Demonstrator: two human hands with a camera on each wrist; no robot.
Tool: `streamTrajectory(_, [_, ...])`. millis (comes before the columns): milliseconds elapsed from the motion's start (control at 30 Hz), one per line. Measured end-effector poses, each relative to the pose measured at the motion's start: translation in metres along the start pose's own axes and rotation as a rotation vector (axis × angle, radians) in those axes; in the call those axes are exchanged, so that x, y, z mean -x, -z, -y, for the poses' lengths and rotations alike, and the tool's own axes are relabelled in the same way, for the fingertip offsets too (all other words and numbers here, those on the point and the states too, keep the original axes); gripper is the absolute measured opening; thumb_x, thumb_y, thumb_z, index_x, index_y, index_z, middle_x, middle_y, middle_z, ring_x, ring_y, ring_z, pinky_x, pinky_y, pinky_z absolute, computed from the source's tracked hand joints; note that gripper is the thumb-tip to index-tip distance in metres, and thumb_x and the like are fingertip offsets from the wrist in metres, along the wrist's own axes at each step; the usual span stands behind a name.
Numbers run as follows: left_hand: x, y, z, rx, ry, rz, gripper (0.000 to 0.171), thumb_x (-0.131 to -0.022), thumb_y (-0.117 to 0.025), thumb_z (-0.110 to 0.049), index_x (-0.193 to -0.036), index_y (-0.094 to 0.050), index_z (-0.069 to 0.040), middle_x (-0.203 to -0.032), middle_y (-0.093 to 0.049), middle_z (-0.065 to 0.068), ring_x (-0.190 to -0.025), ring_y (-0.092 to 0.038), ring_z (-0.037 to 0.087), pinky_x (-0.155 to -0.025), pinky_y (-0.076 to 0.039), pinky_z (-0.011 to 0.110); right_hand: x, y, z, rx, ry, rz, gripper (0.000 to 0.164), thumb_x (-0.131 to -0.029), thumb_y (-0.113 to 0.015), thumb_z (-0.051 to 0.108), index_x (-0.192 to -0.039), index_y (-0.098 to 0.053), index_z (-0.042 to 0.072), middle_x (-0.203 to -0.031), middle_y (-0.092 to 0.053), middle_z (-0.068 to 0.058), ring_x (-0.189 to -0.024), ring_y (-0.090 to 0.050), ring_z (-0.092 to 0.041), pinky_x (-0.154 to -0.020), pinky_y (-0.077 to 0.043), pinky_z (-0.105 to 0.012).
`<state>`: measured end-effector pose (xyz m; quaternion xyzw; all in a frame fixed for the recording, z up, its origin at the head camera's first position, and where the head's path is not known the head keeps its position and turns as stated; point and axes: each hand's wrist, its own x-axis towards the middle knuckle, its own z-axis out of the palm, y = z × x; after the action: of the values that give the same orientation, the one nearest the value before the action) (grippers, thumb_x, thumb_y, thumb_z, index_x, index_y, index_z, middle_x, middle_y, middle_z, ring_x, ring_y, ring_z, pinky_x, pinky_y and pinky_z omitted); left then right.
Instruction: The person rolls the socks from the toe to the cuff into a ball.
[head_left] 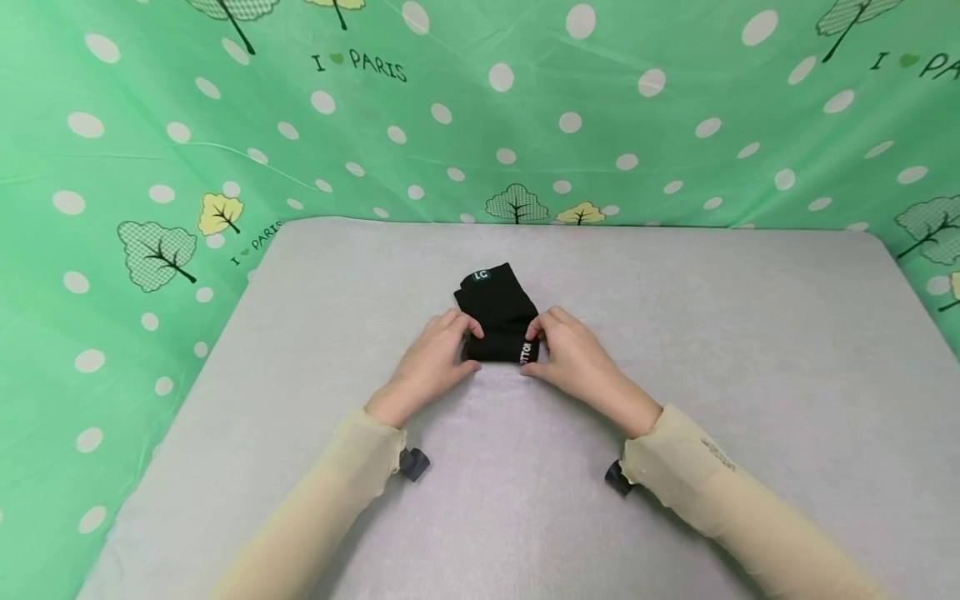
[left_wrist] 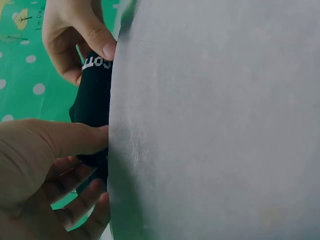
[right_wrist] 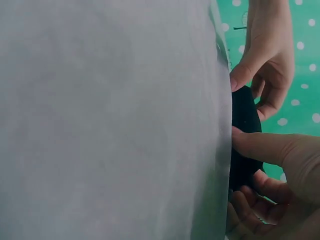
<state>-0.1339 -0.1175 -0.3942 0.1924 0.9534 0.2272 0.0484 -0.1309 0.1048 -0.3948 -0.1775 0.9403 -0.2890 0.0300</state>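
A black sock [head_left: 497, 298] lies near the middle of the table, its near end folded over into a thick roll with white lettering at the right side. A small light label shows at its far end. My left hand [head_left: 429, 358] holds the left end of the roll between thumb and fingers. At the lettered right end, my right hand [head_left: 576, 357] grips the roll the same way, thumb on the near side and fingers over the top. Both wrist views show the dark roll [left_wrist: 92, 100] between the two hands, partly hidden by the table edge and the fingers.
The grey-covered table [head_left: 510, 483] spreads around the sock. Behind it and along the left hangs a green curtain [head_left: 450, 142] with white dots, trees and lettering. A dark wrist device [head_left: 414, 463] sits at the left cuff, another [head_left: 619, 477] at the right.
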Motion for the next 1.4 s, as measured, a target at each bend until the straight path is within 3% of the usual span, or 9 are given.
streamTrajectory(133, [-0.002,0.001,-0.001,-0.006,0.042,0.010,0.033,-0.086,-0.077,-0.017,-0.114,-0.059,-0.016,-0.113,-0.060,0.003,-0.105,-0.056,0.024,-0.088,-0.050,0.040,-0.002,0.000,0.001,0.007,0.003,-0.014,0.034,-0.077,-0.085,0.018,-0.100,-0.064,0.006,-0.096,-0.060,-0.007,-0.085,-0.054,-0.022,-0.077,-0.047,-0.036])
streamTrajectory(267, [0.000,0.003,0.002,0.045,0.075,0.009,0.032,-0.087,-0.076,-0.019,-0.115,-0.062,-0.018,-0.116,-0.065,0.000,-0.104,-0.064,0.019,-0.089,-0.053,0.040,0.000,0.001,0.003,-0.009,0.002,-0.043,0.027,-0.080,-0.083,0.019,-0.099,-0.067,0.008,-0.093,-0.062,-0.005,-0.085,-0.057,-0.021,-0.076,-0.048,-0.035])
streamTrajectory(533, [0.009,0.008,0.011,0.153,0.043,0.000,0.028,-0.088,-0.075,-0.022,-0.115,-0.067,-0.020,-0.108,-0.073,0.001,-0.095,-0.068,0.016,-0.084,-0.053,0.036,0.010,0.000,0.005,-0.050,0.059,-0.099,0.025,-0.082,-0.082,0.022,-0.100,-0.070,0.009,-0.090,-0.064,-0.003,-0.083,-0.058,-0.019,-0.075,-0.047,-0.033])
streamTrajectory(733, [0.016,0.012,0.014,0.279,0.065,0.017,0.025,-0.090,-0.074,-0.025,-0.114,-0.070,-0.019,-0.093,-0.073,-0.001,-0.080,-0.065,0.012,-0.075,-0.051,0.030,0.014,0.001,0.005,-0.127,0.040,-0.087,0.024,-0.085,-0.080,0.023,-0.103,-0.072,0.009,-0.089,-0.069,-0.002,-0.081,-0.062,-0.017,-0.075,-0.050,-0.031])
streamTrajectory(933, [0.015,0.010,0.014,0.352,0.112,0.021,0.026,-0.094,-0.069,-0.026,-0.117,-0.070,-0.013,-0.098,-0.076,0.002,-0.087,-0.071,0.013,-0.081,-0.054,0.032,0.013,0.000,0.002,-0.229,0.006,-0.093,0.025,-0.088,-0.077,0.021,-0.107,-0.065,0.011,-0.084,-0.069,-0.002,-0.071,-0.060,-0.011,-0.066,-0.049,-0.025])
streamTrajectory(1133, [0.010,0.006,0.012,0.339,0.155,-0.015,0.026,-0.097,-0.064,-0.029,-0.115,-0.070,-0.011,-0.095,-0.075,0.002,-0.086,-0.070,0.013,-0.076,-0.051,0.029,0.008,-0.002,0.000,-0.242,-0.003,-0.108,0.021,-0.090,-0.075,0.021,-0.103,-0.062,0.012,-0.081,-0.067,-0.003,-0.068,-0.057,-0.011,-0.063,-0.046,-0.024])
streamTrajectory(1267, [0.008,0.005,0.011,0.330,0.159,-0.065,0.025,-0.097,-0.065,-0.029,-0.114,-0.069,-0.011,-0.100,-0.073,0.003,-0.089,-0.071,0.016,-0.080,-0.053,0.033,0.004,-0.002,-0.002,-0.259,-0.018,-0.110,0.018,-0.091,-0.074,0.022,-0.100,-0.064,0.011,-0.081,-0.066,-0.003,-0.068,-0.057,-0.013,-0.063,-0.045,-0.023])
streamTrajectory(1400, [0.007,0.005,0.010,0.323,0.092,-0.147,0.020,-0.094,-0.070,-0.021,-0.111,-0.067,-0.012,-0.109,-0.066,0.005,-0.096,-0.065,0.020,-0.084,-0.053,0.035,0.001,-0.002,-0.004,-0.276,-0.040,-0.104,0.017,-0.091,-0.074,0.023,-0.101,-0.065,0.011,-0.083,-0.068,-0.003,-0.070,-0.058,-0.014,-0.065,-0.046,-0.024])
